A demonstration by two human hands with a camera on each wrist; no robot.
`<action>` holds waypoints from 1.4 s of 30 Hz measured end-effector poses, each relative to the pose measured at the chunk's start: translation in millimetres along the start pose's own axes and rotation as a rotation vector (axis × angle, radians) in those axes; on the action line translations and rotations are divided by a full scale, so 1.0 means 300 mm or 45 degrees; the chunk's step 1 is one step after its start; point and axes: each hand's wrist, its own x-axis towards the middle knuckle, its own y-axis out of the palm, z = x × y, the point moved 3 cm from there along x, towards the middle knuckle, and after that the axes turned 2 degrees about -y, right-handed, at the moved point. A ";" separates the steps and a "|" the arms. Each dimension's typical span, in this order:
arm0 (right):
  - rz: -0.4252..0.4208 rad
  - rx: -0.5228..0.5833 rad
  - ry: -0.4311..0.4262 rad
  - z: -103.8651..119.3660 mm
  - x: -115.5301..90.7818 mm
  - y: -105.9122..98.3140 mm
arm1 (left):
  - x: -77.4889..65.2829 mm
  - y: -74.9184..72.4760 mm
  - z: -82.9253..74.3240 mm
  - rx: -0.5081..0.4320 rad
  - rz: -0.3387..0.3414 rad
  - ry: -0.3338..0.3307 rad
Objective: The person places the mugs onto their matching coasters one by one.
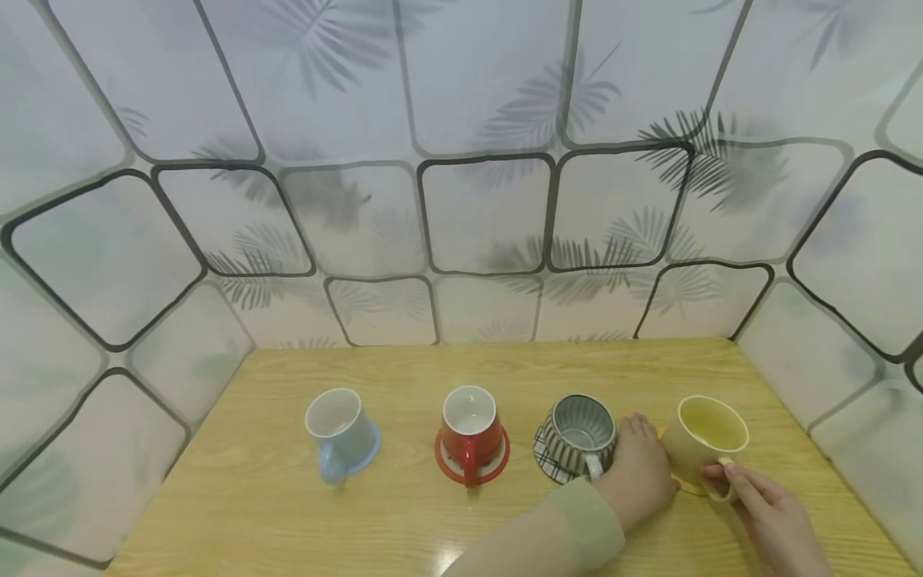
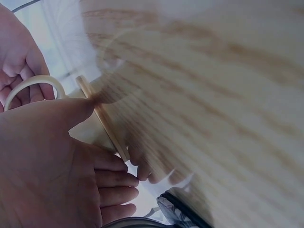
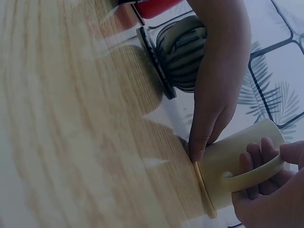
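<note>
My right hand (image 1: 779,517) grips the handle of a pale yellow mug (image 1: 681,450) at the right of the table. The mug stands upright over a thin round yellow coaster (image 3: 203,192). Left of it, my left hand (image 1: 642,473) lies low with its fingers extended. In the left wrist view its thumb touches the edge of the coaster (image 2: 110,126), and the straight fingers reach toward the coaster's other end. Close beside the left hand is a grey ribbed mug (image 1: 558,439) on a checked coaster (image 1: 551,465); the forearm passes in front.
A red mug (image 1: 450,441) stands on a red-rimmed coaster (image 1: 502,461) at the middle. Farther left, a light blue mug (image 1: 353,441) sits on a blue coaster (image 1: 375,445). Patterned walls (image 1: 483,216) enclose the wooden table (image 1: 288,529) at the back and sides.
</note>
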 end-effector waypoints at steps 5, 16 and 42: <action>0.002 0.013 -0.027 0.005 -0.004 0.009 | 0.003 0.005 -0.004 0.004 0.001 0.007; -0.009 -0.016 0.001 0.005 0.003 0.013 | 0.003 0.009 0.002 -0.023 -0.029 0.001; -0.131 -0.376 0.235 0.031 0.015 -0.047 | -0.070 -0.024 0.078 -0.067 -0.058 0.115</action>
